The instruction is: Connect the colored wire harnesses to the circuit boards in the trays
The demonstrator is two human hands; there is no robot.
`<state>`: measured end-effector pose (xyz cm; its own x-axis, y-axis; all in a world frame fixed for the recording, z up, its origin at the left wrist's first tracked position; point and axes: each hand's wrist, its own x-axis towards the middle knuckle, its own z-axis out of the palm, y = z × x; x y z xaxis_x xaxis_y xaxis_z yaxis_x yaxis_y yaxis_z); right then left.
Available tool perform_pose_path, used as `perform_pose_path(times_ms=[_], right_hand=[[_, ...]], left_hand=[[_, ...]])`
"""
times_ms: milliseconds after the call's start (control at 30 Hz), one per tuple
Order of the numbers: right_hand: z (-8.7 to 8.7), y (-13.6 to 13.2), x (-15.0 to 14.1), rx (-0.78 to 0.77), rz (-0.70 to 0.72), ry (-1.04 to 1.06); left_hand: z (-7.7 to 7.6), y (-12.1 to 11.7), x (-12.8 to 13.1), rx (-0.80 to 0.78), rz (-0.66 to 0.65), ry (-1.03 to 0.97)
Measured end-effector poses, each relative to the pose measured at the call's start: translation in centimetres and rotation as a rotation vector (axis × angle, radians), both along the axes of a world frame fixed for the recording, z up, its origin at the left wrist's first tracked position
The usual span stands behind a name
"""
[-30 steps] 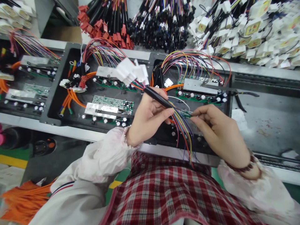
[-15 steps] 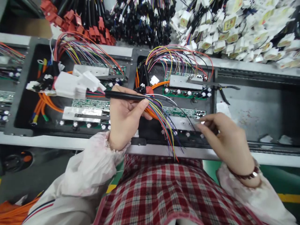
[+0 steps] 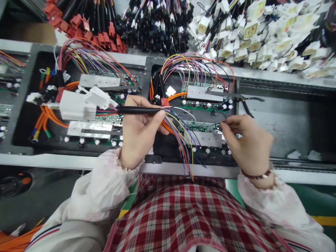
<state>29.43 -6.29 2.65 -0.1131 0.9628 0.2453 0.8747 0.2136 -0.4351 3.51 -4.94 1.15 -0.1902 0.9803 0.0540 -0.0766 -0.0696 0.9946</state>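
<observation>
The left grip [image 3: 143, 134] is closed around a black sleeved wire bundle [image 3: 139, 110], with the thumb lying along the sleeve and the fingers curled behind it. The bundle runs level across the scene, from a white connector housing [image 3: 77, 105] on the left to a loose fan of coloured wires [image 3: 182, 147] that spills toward the near side. The right grip [image 3: 248, 141] is narrow, its thumb and forefinger [image 3: 225, 120] nearly meeting just above a green circuit board [image 3: 201, 126]. A thin dark wire runs close by, but the slight blur leaves it unclear whether the fingers hold it.

What has just changed is the right grip's position: it has risen from the near metal bar toward the far side of the board. The left grip and bundle sit much as they did.

Everything lies over a black tray [image 3: 148, 64], set into a metal-edged desk [image 3: 78, 161]. Other wired boards sit in the tray on either side. Side-cutter pliers [image 3: 248, 101] rest to the right of the far board. Along the far side lie heaps of harnesses, with red connectors [image 3: 105, 40] and white labelled connectors [image 3: 252, 31].
</observation>
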Motion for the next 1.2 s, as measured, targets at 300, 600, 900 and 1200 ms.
perform_pose_path(times_ms=[300,600,900,1200], right_hand=[[-1.4,0.3,-0.1,-0.055,-0.031,0.019],[-0.9,0.6,0.1,-0.135,-0.019,0.072],[-0.4,0.8,0.2,-0.173,-0.005,0.068],[0.0,1.2,0.1,-0.179,0.02,0.073]], left_hand=[[0.2,0.3,0.1,-0.013,0.052,-0.036],[0.2,0.2,0.1,-0.063,0.03,-0.192],[0.2,-0.1,0.1,-0.072,0.018,-0.109],[-0.1,0.2,-0.1,-0.067,0.026,-0.15]])
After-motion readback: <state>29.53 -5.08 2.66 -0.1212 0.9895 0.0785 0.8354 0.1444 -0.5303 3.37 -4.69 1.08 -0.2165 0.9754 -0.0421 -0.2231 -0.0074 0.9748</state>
